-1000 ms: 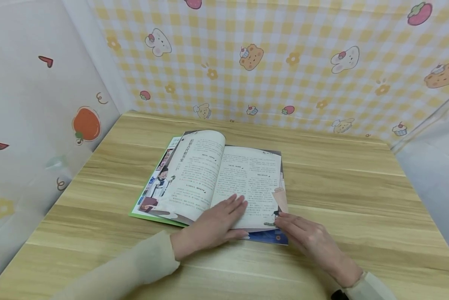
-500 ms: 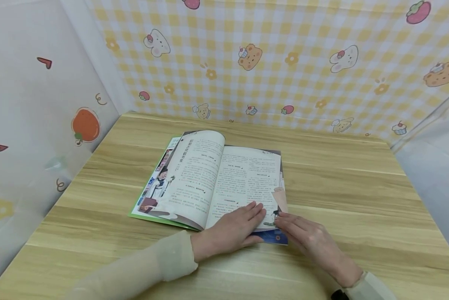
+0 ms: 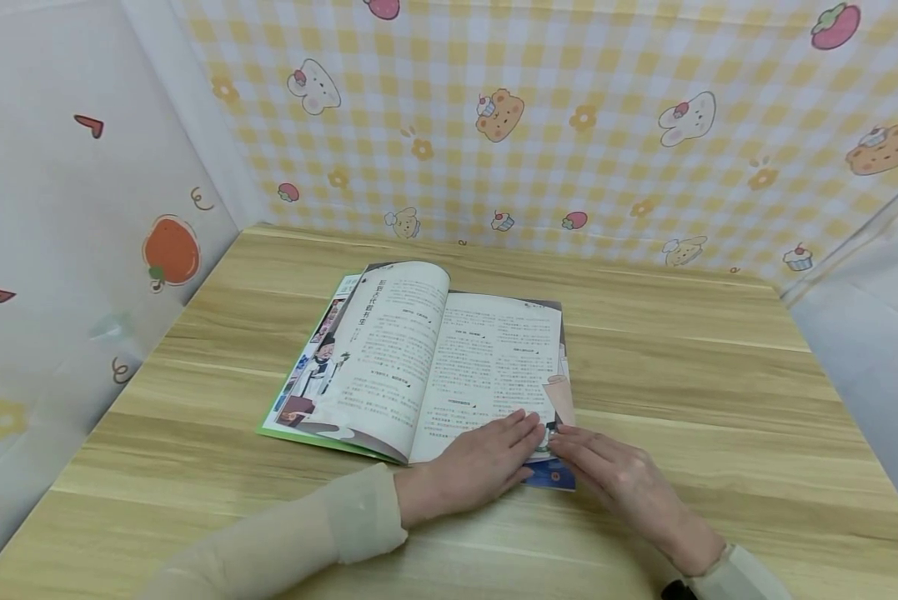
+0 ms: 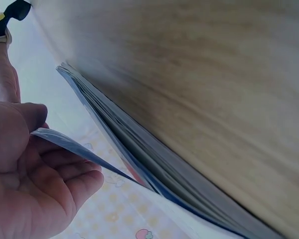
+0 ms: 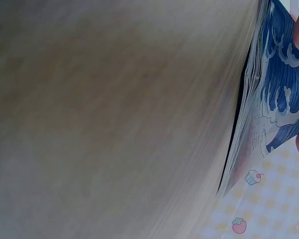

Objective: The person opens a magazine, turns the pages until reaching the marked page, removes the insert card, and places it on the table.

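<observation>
An open magazine (image 3: 392, 358) lies on the wooden table, its left pages bowed up near the spine. My left hand (image 3: 474, 467) rests with fingers straight on the lower right of the right-hand page (image 3: 494, 358), its thumb below that page's bottom edge. In the left wrist view the raised edge of the page (image 4: 79, 149) passes between thumb and fingers. My right hand (image 3: 636, 487) pinches the same page's lower right corner. A blue wave picture (image 5: 286, 74) covers the underside in the right wrist view, with only fingertips at the frame's edge.
Bare wood of the table (image 3: 681, 375) surrounds the magazine. Behind it hangs a yellow checked cloth (image 3: 554, 167) with cartoon prints, and a white printed sheet (image 3: 58, 217) stands at the left. A dark strap (image 3: 677, 590) is on the right wrist.
My left hand has slid rightward across the lower part of the page, toward the corner, uncovering more text. The right hand has stayed at the corner.
</observation>
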Motion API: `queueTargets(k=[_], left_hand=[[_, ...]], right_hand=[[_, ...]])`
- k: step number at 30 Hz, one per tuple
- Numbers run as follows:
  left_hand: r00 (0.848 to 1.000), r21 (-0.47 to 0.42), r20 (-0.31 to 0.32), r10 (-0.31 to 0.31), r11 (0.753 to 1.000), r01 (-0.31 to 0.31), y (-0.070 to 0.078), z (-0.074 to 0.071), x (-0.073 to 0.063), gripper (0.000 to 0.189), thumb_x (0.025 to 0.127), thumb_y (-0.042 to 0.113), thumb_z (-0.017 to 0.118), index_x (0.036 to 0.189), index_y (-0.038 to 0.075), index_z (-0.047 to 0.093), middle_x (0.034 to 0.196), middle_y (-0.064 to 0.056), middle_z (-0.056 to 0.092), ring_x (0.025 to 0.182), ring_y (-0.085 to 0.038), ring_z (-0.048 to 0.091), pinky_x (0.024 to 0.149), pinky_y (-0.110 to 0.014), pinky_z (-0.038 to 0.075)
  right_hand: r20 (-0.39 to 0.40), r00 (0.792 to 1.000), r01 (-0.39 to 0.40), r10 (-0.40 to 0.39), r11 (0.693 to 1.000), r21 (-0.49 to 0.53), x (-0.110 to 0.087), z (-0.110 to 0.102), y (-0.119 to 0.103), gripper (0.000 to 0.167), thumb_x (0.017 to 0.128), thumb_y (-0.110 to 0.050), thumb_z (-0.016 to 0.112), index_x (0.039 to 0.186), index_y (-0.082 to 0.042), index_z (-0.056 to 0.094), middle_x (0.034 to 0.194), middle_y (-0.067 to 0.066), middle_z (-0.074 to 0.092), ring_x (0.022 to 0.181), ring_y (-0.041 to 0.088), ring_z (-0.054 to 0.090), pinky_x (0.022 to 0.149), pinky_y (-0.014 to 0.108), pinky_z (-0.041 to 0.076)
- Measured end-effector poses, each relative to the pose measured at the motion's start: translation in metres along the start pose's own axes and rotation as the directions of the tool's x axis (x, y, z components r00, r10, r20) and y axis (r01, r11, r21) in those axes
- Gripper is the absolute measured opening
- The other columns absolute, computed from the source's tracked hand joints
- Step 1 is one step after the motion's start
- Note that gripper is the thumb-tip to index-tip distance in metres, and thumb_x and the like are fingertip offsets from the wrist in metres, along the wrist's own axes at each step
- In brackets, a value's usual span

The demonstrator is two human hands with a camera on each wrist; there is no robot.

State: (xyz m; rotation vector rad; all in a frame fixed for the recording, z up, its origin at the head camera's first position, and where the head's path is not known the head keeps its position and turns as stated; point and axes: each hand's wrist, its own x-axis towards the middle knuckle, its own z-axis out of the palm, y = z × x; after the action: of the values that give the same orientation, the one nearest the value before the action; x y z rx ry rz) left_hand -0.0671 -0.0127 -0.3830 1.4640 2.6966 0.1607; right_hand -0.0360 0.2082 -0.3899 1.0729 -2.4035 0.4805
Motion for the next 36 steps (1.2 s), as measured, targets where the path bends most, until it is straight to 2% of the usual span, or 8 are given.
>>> queueTargets(k=[8,13,16,20,24,27,31,36], left_hand=[[1.000,0.043,-0.016,0.013,0.999,-0.012,0.002,0.001,0.002,0.047,0.101,0.028,0.041,0.144,0.007,0.038,0.148,-0.008,0.039,0.138,-0.018,0.034,0.110,-0.027,0.032],[1.000,0.040,-0.011,0.002,0.999,-0.001,0.003,0.001,0.004,0.046,0.101,0.026,0.041,0.144,0.008,0.038,0.147,-0.007,0.040,0.137,-0.017,0.035,0.110,-0.026,0.031],[1.000,0.022,-0.011,-0.005,1.000,0.005,0.003,0.001,0.005,0.045,0.102,0.025,0.040,0.144,0.009,0.038,0.148,-0.007,0.040,0.137,-0.017,0.034,0.110,-0.025,0.031],[1.000,0.004,-0.012,-0.010,1.000,0.010,0.002,0.001,0.005,0.045,0.102,0.024,0.038,0.144,0.009,0.038,0.148,-0.007,0.039,0.137,-0.017,0.035,0.110,-0.025,0.031],[1.000,0.005,-0.019,-0.011,1.000,0.012,0.001,-0.001,0.005,0.044,0.102,0.024,0.038,0.144,0.009,0.038,0.147,-0.007,0.040,0.136,-0.017,0.036,0.110,-0.026,0.032],[0.999,0.007,-0.031,-0.014,1.000,0.015,0.000,-0.002,0.005,0.045,0.102,0.024,0.039,0.144,0.008,0.038,0.147,-0.007,0.040,0.136,-0.018,0.037,0.110,-0.026,0.032],[0.999,0.009,-0.052,-0.012,1.000,0.013,-0.002,-0.003,0.005,0.045,0.101,0.023,0.041,0.144,0.008,0.039,0.146,-0.008,0.041,0.135,-0.018,0.039,0.109,-0.026,0.033],[0.998,0.003,-0.061,-0.011,1.000,0.011,-0.003,-0.003,0.005,0.045,0.101,0.022,0.041,0.144,0.008,0.038,0.146,-0.008,0.041,0.135,-0.018,0.039,0.108,-0.026,0.035]], right_hand=[[-0.051,0.998,0.045,-0.045,0.999,0.005,0.002,0.000,0.000,0.044,0.103,-0.028,0.033,0.101,-0.005,0.071,0.100,0.007,0.071,0.090,0.022,0.069,0.074,0.029,0.055],[-0.049,0.998,0.037,-0.036,0.999,0.007,0.002,-0.001,0.000,0.044,0.103,-0.029,0.034,0.101,-0.006,0.071,0.101,0.007,0.071,0.091,0.022,0.069,0.075,0.029,0.055],[-0.058,0.998,0.020,-0.019,1.000,0.013,0.001,-0.001,0.001,0.043,0.102,-0.029,0.035,0.101,-0.006,0.071,0.101,0.006,0.071,0.092,0.022,0.068,0.081,0.025,0.053],[-0.149,0.988,0.037,-0.034,0.999,0.019,0.002,-0.001,0.001,0.038,0.101,-0.028,0.041,0.100,-0.006,0.072,0.101,0.005,0.071,0.092,0.023,0.068,0.093,0.018,0.046],[-0.257,0.962,0.110,-0.098,0.993,0.031,0.007,-0.004,0.001,0.033,0.099,-0.024,0.048,0.097,-0.002,0.072,0.097,0.007,0.071,0.091,0.023,0.066,0.097,0.017,0.043],[-0.304,0.939,0.183,-0.160,0.982,0.049,0.011,-0.007,0.000,0.031,0.098,-0.021,0.050,0.092,0.000,0.072,0.092,0.010,0.070,0.086,0.024,0.066,0.092,0.020,0.047],[-0.322,0.916,0.271,-0.240,0.961,0.054,0.017,-0.010,-0.002,0.030,0.098,-0.018,0.051,0.085,0.000,0.072,0.085,0.010,0.070,0.077,0.024,0.066,0.080,0.023,0.053],[-0.282,0.918,0.305,-0.277,0.951,0.058,0.017,-0.009,-0.002,0.030,0.098,-0.019,0.051,0.082,-0.003,0.072,0.084,0.009,0.070,0.075,0.022,0.067,0.074,0.025,0.054]])
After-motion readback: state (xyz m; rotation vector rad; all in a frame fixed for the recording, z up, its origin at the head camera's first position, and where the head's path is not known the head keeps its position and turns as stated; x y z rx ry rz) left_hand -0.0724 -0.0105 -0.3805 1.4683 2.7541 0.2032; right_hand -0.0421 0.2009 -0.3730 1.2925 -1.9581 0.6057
